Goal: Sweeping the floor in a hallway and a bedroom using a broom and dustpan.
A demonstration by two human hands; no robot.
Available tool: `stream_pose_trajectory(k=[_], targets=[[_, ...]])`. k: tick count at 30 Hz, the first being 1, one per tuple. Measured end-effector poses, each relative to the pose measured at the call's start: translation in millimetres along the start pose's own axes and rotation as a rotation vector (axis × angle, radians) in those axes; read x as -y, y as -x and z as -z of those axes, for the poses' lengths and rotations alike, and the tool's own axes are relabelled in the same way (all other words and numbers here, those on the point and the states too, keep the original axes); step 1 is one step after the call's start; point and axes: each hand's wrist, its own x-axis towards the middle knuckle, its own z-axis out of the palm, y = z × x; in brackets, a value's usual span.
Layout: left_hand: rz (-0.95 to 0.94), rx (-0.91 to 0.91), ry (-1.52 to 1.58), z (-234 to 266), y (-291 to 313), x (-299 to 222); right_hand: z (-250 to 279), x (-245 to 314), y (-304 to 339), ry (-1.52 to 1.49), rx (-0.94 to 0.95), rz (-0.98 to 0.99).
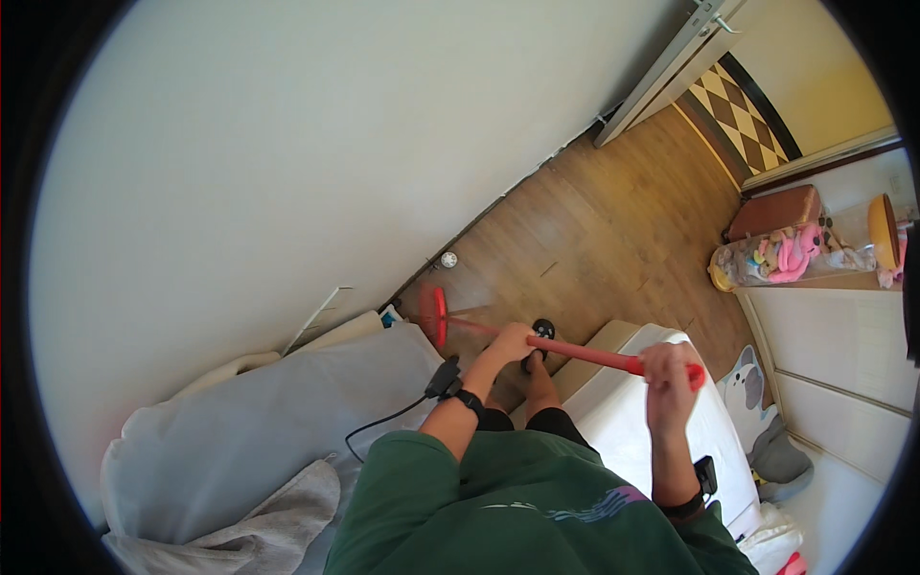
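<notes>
Both my hands grip a red broom (596,355), its handle slanting from upper right of my body down to the floor at the left. My left hand (511,342) is closed round the lower part of the handle. Near the top end my right hand (668,372) is wrapped round the grip. The red broom head (440,317) is by the wall's foot, beside the corner of the grey-covered bed; its bristles look blurred. A small white round object (448,259) lies close to the wall, just beyond the broom head.
The grey-covered bed (383,359) with a grey towel (278,517) is at left. A white padded piece of furniture (623,412) stands at right. Farther off are a clear container of soft toys (791,257), a brown case (781,211), a cartoon mat (743,383) and an open door (661,81).
</notes>
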Motion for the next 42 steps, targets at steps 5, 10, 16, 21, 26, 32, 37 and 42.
stream_pose_trajectory(k=[5, 10, 16, 21, 26, 32, 37, 42], targets=[[-0.04, 0.201, -0.016, -53, -83, -83, 69, 50, -23, 0.105, -0.188, 0.054], [-0.058, 0.098, 0.037, -55, -136, -173, 119, 118, -62, 0.082, -0.025, 0.236], [-0.06, -0.026, -0.032, -37, -150, -172, 132, 111, -108, -0.043, -0.069, 0.213], [0.078, 0.004, -0.06, -52, -188, -146, 132, 76, -122, 0.064, -0.061, 0.128], [-0.023, -0.054, 0.07, -60, -240, -178, 128, 99, -137, 0.211, -0.007, 0.268], [-0.196, -0.616, 0.394, -42, -239, -157, 108, 96, -185, 0.128, 0.136, 0.441], [0.442, -0.416, 0.473, -54, -167, 54, 131, -33, -201, 0.419, 0.07, 0.199], [0.791, -0.646, 0.355, -73, -80, 288, 135, -184, -195, 0.502, -0.028, -0.164]])
